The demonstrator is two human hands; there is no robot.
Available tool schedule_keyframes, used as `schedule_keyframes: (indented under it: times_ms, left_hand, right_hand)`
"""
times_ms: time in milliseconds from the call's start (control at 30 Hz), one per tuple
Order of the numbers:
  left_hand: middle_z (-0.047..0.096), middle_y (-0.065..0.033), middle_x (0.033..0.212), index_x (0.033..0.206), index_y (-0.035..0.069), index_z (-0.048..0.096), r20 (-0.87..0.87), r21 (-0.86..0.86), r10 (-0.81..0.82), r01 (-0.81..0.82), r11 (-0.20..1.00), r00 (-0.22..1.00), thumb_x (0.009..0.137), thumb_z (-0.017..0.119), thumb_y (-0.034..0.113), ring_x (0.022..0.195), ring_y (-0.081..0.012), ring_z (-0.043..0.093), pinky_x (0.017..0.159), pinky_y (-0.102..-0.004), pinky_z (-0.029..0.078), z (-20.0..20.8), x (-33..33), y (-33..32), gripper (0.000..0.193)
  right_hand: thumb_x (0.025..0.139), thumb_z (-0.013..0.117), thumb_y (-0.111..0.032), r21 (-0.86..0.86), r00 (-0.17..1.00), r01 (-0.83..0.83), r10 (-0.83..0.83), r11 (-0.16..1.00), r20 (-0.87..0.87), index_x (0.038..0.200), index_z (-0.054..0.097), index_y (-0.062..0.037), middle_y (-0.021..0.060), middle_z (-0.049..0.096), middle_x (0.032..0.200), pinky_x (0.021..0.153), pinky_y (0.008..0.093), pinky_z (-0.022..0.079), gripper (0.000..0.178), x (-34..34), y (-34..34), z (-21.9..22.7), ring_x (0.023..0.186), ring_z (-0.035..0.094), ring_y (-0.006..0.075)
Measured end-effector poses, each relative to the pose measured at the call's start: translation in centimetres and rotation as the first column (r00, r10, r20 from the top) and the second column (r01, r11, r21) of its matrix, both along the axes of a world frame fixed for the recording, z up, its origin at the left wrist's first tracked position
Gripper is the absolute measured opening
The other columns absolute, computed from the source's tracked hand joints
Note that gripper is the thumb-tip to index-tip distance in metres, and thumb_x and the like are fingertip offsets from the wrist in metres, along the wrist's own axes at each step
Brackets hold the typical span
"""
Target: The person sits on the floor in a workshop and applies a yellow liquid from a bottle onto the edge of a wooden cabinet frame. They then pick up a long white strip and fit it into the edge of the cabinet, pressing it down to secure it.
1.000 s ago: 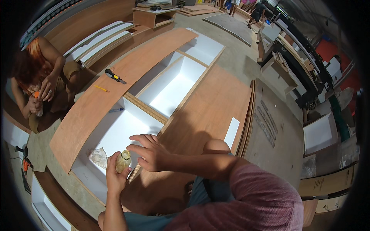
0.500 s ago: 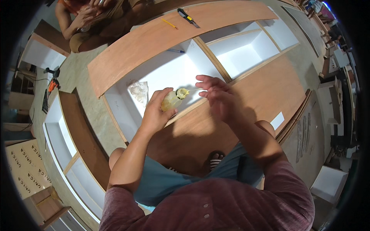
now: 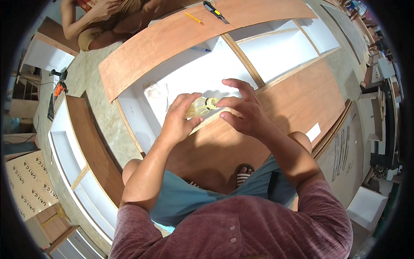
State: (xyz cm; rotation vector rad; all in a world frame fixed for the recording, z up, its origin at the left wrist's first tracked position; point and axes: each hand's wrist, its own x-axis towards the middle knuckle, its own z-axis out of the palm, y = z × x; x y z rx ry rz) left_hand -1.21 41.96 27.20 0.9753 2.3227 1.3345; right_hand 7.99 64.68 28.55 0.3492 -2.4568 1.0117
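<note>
My left hand (image 3: 176,121) is closed around a translucent yellowish plastic bottle (image 3: 198,107), tilted with its mouth toward my right hand. A dark ring circles the bottle's neck, and yellow residue clings to the rim. My right hand (image 3: 245,108) has its fingers spread, the fingertips right by the bottle's mouth; whether they touch it I cannot tell. Both hands are over the near edge of a white-lined wooden cabinet (image 3: 257,69) lying on its back. Inside its left compartment, a clear plastic bag (image 3: 156,96) lies beyond my left hand.
On the far plywood panel (image 3: 146,47) rest a utility knife (image 3: 215,12) and a yellow pencil (image 3: 194,17). A blue pen (image 3: 201,49) lies in the cabinet. An orange-black power drill (image 3: 59,86) and another cabinet (image 3: 88,149) are at left. Another person's arm (image 3: 92,17) shows at far left.
The bottle has tipped further toward the right. My right hand's fingers have spread and come closer to its mouth; the thin strand between them no longer shows. The view has shifted slightly.
</note>
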Motion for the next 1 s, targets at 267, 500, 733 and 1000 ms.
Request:
schedule_keyframes:
  times_ms: [267,500,733,1000]
  left_hand:
    - [0.06,-0.0097,0.13,0.138,0.01,0.059,0.045,0.007,0.049,-0.049,0.999,0.998,0.076,0.085,0.001,0.122,-0.0276,0.058,0.105,-0.0382,0.047,0.2,0.1,0.0,0.067]
    - [0.062,-0.0126,0.123,0.135,0.011,0.062,-0.071,0.052,0.033,-0.029,0.998,0.997,0.071,0.087,0.002,0.114,-0.0327,0.061,0.098,-0.0405,0.052,-0.1,0.2,-0.1,0.069]
    - [0.06,-0.0108,0.132,0.135,0.01,0.061,-0.004,0.023,0.006,-0.006,1.0,1.0,0.075,0.085,0.0,0.123,-0.0286,0.058,0.106,-0.0375,0.047,0.4,0.4,-0.2,0.066]
    - [0.061,-0.0128,0.122,0.135,0.012,0.062,-0.068,0.048,-0.032,0.035,0.998,0.997,0.072,0.085,0.001,0.114,-0.0328,0.06,0.096,-0.0414,0.052,0.5,0.7,-0.3,0.068]
  right_hand:
    - [0.077,0.079,-0.005,-0.09,0.998,0.017,-0.011,0.996,0.069,0.102,0.069,-0.0113,0.0166,0.053,0.141,0.108,0.0443,0.043,0.027,-0.1,-0.1,-0.5,0.132,0.051,0.0336]
    - [0.078,0.078,-0.01,-0.189,0.977,0.155,-0.122,0.97,0.176,0.096,0.065,-0.0126,0.0151,0.053,0.137,0.104,0.0439,0.046,0.022,-0.1,-0.2,-0.4,0.127,0.054,0.0338]
    - [0.079,0.076,-0.008,-0.332,0.995,0.101,-0.1,0.938,0.019,0.103,0.063,-0.0139,0.0193,0.048,0.143,0.102,0.0454,0.047,0.027,0.0,-0.5,0.4,0.125,0.052,0.0356]
    - [0.076,0.079,-0.012,0.184,0.995,-0.005,0.023,0.983,-0.093,0.096,0.067,-0.0194,0.0127,0.048,0.144,0.104,0.0478,0.039,0.025,0.4,0.0,1.5,0.13,0.048,0.0338]
